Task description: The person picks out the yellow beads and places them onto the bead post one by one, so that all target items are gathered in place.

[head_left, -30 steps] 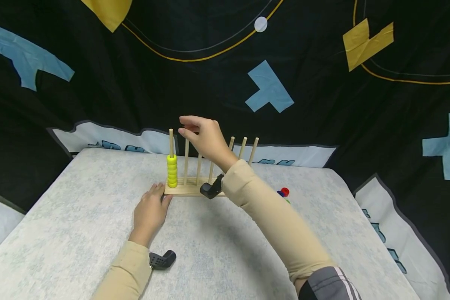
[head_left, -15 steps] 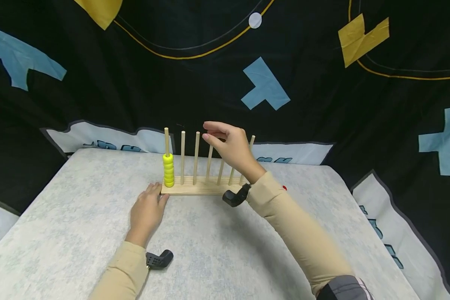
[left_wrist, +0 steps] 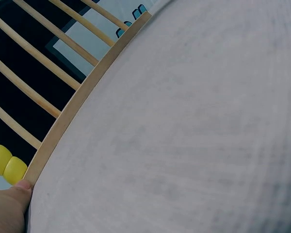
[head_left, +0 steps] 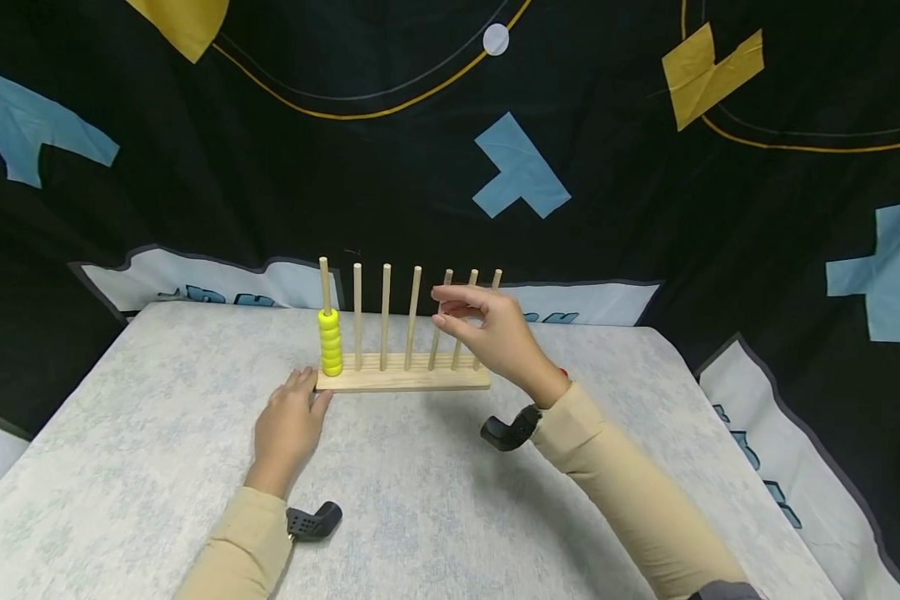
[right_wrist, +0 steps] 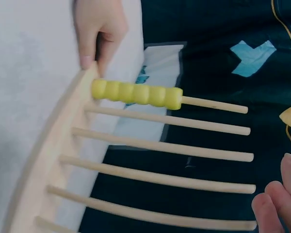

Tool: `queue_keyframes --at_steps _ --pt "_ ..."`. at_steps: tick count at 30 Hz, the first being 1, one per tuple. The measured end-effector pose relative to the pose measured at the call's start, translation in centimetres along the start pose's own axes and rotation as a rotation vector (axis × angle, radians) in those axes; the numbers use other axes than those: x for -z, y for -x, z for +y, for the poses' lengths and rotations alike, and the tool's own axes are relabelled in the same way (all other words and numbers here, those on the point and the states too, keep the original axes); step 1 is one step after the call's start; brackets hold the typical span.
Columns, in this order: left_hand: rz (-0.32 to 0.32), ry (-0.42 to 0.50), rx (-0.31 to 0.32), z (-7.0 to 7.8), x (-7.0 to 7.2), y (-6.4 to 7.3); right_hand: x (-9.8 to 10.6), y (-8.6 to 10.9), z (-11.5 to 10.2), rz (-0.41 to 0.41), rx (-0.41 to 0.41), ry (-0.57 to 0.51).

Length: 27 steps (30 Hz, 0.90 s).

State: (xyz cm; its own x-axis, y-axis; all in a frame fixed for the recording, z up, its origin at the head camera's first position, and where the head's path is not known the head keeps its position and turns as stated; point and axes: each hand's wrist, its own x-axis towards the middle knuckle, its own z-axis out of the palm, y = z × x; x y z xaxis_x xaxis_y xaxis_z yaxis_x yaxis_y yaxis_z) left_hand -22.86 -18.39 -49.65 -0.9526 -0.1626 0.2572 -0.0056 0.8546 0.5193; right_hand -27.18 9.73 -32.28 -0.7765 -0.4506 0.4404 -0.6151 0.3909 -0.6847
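Note:
A wooden peg rack [head_left: 405,381] stands on the table, with a row of several upright pegs. Its leftmost peg carries a stack of yellow beads [head_left: 331,343]; the other pegs are bare. My left hand [head_left: 288,429] grips the left end of the base, as the right wrist view also shows, with the thumb [left_wrist: 23,185] on its front edge. In front of the right-hand pegs hovers my right hand [head_left: 498,333], its fingers loosely bent and nothing seen between them. In the right wrist view its fingertips [right_wrist: 276,204] are near the peg tops.
A small bit of red [head_left: 564,372] peeks out behind the right wrist; the rest is hidden. The pale table [head_left: 390,500] reaches back to a black cloth [head_left: 345,183] with blue and yellow patches. Black wrist cameras [head_left: 315,522] are on both wrists.
My right hand has moved right and down, from near the left pegs to the right-hand ones. The left hand stays on the base. Red, blue and green beads at right have become mostly hidden.

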Motion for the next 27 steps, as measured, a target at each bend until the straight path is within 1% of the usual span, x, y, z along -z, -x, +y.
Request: queue_keyframes --at_steps 2,5,12,16,23,27 --pt "0.001 0.003 -0.002 0.0 0.0 0.0 0.1 0.8 0.5 -0.022 -0.014 0.007" --pt "0.004 0.009 -0.006 0.0 0.0 0.1 0.2 2.1 1.3 -0.031 -0.027 0.01" --pt "0.002 0.008 0.0 -0.1 0.0 0.2 0.7 5.2 3.1 -0.026 -0.073 0.014" --pt "0.0 0.008 -0.003 -0.1 0.0 0.3 1.5 6.9 4.4 -0.012 -0.103 0.035" --pt "0.006 0.015 -0.006 0.1 0.1 0.2 3.4 10.2 7.2 0.019 -0.215 0.108" --pt "0.002 0.014 -0.008 0.0 0.1 0.1 4.4 12.0 8.8 0.02 -0.274 0.157"
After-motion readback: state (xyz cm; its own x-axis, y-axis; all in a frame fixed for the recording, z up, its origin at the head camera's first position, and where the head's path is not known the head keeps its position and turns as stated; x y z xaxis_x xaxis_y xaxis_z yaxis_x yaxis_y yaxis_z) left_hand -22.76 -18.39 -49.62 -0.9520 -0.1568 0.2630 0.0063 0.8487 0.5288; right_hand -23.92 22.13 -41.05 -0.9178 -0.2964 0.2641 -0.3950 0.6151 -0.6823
